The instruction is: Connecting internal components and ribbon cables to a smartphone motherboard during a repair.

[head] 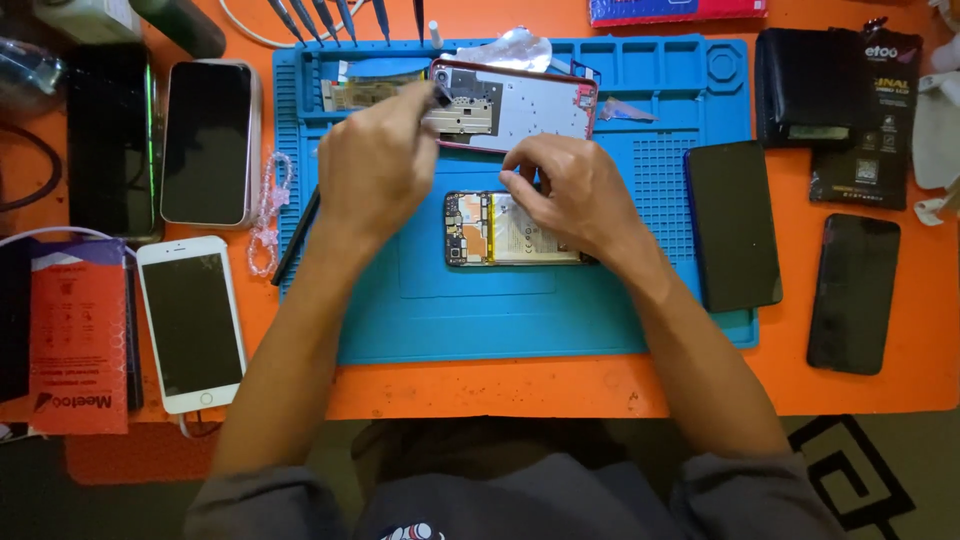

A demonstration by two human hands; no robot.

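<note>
Working over a blue repair mat [640,300] laid on an orange counter [500,395]. Opened phone [515,229] lies flat near the mat's middle, back off, circuit board and battery exposed. Right hand [575,195] rests on its upper right part, fingers [520,185] curled down and pressing on the battery area; they pinch nothing that can be made out. Left hand [375,165] hovers just left of and above the phone, fingers closed around a thin dark tool [437,97] whose tip points toward the red-rimmed back cover [530,105]. That cover lies inside-up at the mat's top edge, just beyond both hands, apart from the opened phone.

A black stylus-like stick [296,237] lies along the mat's left border, partly under the left wrist. Beside it, a string of clear pink beads [268,210].

Left of the mat: a black-screened phone with pale frame [207,143], and a white phone [191,322] below it. A red printed packet [78,335] sits at the far left.

On the mat's right edge, a dark phone [733,225] lies face up; another black phone [853,293] rests on the counter further right. A row of screwdrivers [335,18] is at the top.
</note>
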